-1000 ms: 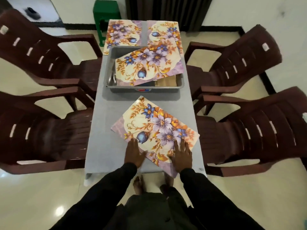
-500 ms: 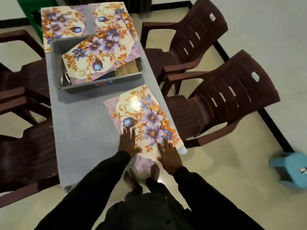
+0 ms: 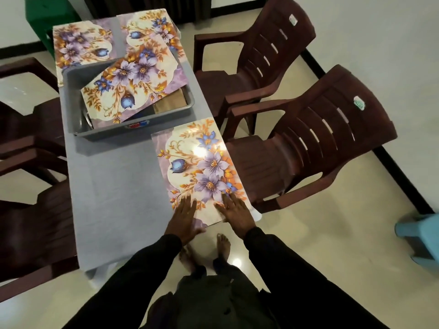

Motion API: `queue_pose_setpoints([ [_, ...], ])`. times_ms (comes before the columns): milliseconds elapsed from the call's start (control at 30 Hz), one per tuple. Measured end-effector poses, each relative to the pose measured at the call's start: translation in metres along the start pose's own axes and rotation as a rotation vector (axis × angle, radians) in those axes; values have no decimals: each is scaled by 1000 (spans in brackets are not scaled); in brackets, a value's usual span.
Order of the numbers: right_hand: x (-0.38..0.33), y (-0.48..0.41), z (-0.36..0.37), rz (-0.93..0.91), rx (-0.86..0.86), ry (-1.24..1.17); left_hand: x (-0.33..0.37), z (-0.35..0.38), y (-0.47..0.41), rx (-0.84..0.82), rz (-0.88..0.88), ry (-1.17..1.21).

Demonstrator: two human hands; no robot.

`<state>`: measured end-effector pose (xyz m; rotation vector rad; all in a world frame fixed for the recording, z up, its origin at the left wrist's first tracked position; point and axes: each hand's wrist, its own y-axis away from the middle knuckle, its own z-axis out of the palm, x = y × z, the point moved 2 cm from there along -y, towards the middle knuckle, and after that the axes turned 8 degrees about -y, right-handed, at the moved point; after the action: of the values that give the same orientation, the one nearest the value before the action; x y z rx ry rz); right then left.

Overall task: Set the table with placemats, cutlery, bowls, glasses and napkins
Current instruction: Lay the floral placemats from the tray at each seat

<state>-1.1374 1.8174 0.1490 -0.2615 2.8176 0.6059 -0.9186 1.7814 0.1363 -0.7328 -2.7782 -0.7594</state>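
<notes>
Mat [image 3: 202, 169], thin, glossy and likely slippery on the table [image 3: 118, 198], lies under flat, open left hand [image 3: 184, 218] and right hand [image 3: 235, 213]; best slid by its near edge.

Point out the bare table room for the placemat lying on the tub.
Near-left table is bare, between the grey tub and the near placemat pressed by left hand and right hand. Far end is crowded: two far placemats.

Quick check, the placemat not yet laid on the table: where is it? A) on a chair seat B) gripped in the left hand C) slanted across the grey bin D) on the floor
C: the spare placemat lies slanted over the grey bin, while the left hand and right hand rest flat on the near placemat.
</notes>
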Motion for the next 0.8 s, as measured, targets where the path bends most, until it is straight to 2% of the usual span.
queue_pose_setpoints([
  [200,12,-9,-5,13,-62,32,7,15,8,24,4,-117],
  [367,14,-13,-5,31,-108,50,8,10,5,102,-30,-49],
  [800,19,-20,-8,-14,-179,109,0,14,2,27,-127,-49],
])
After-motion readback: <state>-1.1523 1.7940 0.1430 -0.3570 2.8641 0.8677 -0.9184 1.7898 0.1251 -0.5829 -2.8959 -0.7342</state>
